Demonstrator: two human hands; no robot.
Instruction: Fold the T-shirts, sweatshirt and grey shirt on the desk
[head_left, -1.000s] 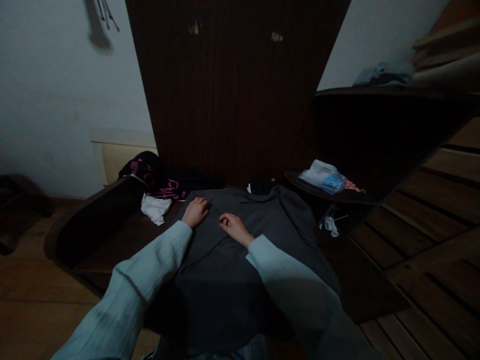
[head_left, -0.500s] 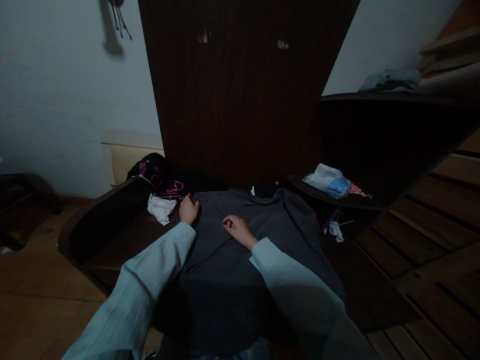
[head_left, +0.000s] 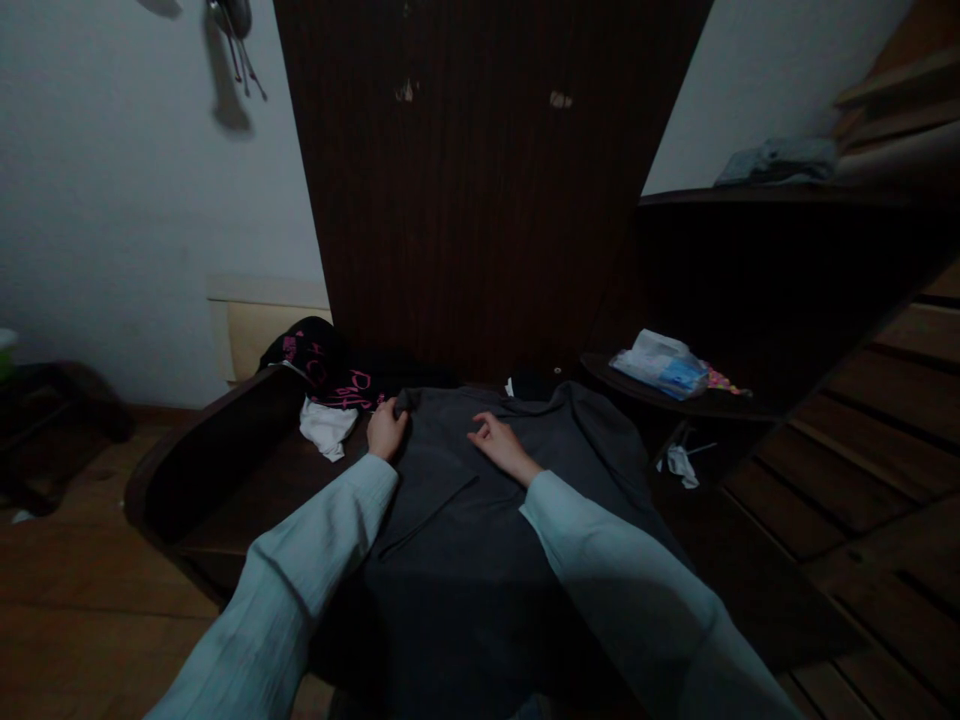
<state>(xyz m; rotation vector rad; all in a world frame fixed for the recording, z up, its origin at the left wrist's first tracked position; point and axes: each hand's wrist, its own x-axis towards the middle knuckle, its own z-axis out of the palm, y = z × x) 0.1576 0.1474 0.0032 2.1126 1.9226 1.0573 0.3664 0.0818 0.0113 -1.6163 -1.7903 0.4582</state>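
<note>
A dark grey garment (head_left: 450,590) lies spread over a dark wooden surface in front of me, with a folded edge or cord running aslant across its left part. My left hand (head_left: 387,430) is closed on the garment's far left edge, a bit of cloth bunched at its fingertips. Above the middle of the cloth is my right hand (head_left: 504,446), its fingers loosely bent and apart, with nothing visible in them. I cannot tell whether it touches the fabric.
Left of the garment lie a white cloth (head_left: 328,428) and a black cloth with pink lettering (head_left: 304,350). A plastic tissue pack (head_left: 664,365) is on a low shelf (head_left: 750,405) at right. A tall dark wooden panel (head_left: 487,220) rises behind.
My right hand has moved slightly right and its fingers have opened a little. My left hand stays on the left edge of the garment. The view has shifted slightly.
</note>
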